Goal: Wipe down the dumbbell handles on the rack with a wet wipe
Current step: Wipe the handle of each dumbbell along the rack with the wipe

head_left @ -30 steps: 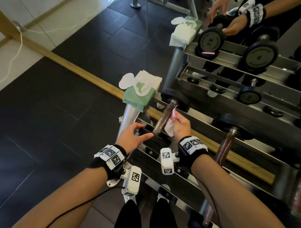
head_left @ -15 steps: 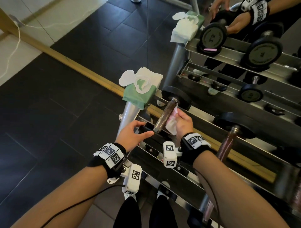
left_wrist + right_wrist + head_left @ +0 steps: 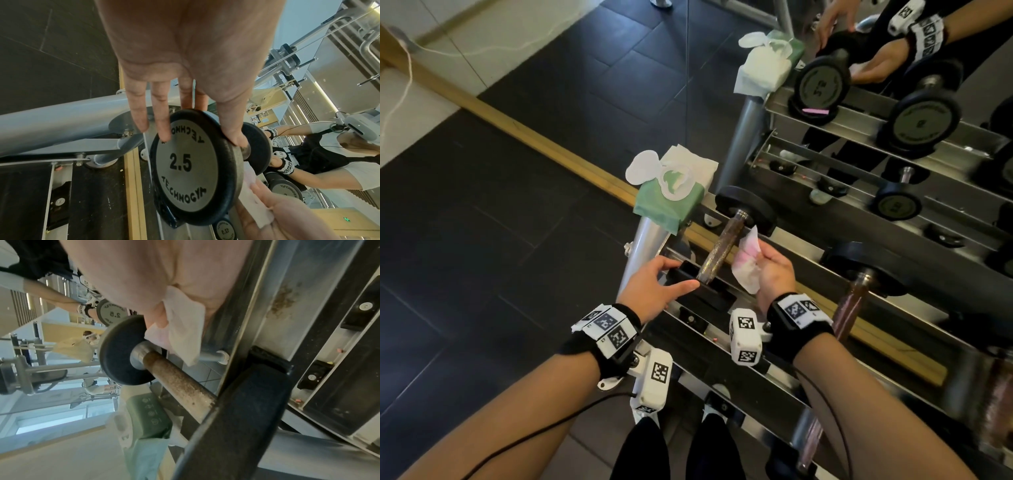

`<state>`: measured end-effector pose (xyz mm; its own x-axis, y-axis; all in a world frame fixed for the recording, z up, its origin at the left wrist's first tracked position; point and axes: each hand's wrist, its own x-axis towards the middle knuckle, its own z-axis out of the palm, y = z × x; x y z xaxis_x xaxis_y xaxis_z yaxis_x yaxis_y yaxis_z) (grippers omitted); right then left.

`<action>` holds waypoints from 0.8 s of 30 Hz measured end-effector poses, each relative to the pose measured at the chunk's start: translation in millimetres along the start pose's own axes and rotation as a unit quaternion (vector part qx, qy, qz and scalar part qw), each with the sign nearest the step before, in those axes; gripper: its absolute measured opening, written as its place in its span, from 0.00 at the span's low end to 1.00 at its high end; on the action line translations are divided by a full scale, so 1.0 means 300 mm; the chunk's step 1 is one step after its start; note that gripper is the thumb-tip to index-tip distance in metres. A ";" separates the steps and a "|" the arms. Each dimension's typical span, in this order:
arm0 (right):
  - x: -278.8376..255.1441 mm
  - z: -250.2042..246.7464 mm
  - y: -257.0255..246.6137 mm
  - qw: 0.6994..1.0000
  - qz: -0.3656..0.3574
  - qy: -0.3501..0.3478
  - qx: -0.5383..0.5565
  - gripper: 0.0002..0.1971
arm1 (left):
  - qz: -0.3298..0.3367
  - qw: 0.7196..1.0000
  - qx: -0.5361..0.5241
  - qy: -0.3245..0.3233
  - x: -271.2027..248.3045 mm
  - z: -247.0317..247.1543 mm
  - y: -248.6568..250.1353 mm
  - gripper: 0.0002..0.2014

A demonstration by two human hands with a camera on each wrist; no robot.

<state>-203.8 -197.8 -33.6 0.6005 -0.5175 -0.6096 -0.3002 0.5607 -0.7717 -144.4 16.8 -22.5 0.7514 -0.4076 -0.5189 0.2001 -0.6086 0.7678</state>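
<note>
The floor (image 3: 493,240) is laid with large dark square tiles, and a pale tiled patch (image 3: 431,65) lies at the upper left with a thin white cable (image 3: 400,89) trailing over it. A light wooden strip (image 3: 524,133) runs diagonally along the foot of a wall mirror (image 3: 722,68), which reflects the dark tiles. In the left wrist view, the mirror shows bright ceiling light strips (image 3: 327,91) and grey gym machine frames (image 3: 292,53).

Dumbbell (image 3: 726,246) laid across the rack (image 3: 784,383)
A wipe pack (image 3: 671,202) is set left of it; a wet wipe (image 3: 748,267) is held just right.
</note>
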 end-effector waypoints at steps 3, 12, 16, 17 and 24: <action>0.003 0.050 0.002 0.999 0.001 -0.036 0.000 0.13 | -0.005 1.000 0.001 -0.001 -0.004 0.001 0.004 0.26; -0.008 -0.027 0.015 0.995 0.068 -0.043 -0.066 0.11 | -0.010 1.000 -0.009 -0.012 -0.012 -0.005 0.021 0.28; 0.045 0.018 -0.015 0.998 0.039 -0.013 -0.047 0.14 | -0.009 1.000 -0.010 -0.005 -0.012 0.000 0.014 0.22; 0.046 0.043 -0.012 0.997 0.036 -0.024 -0.068 0.14 | -0.009 1.000 -0.014 -0.003 -0.011 0.001 0.012 0.21; -0.018 0.041 0.033 0.994 0.067 -0.074 -0.053 0.13 | -0.010 1.000 -0.022 0.007 -0.004 0.006 -0.007 0.22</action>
<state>-200.9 -181.4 -35.6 0.6506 -0.3372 -0.6804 -0.4568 0.5420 -0.7054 -146.9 17.5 -24.1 0.7557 -0.3855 -0.5295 0.2426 -0.5861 0.7730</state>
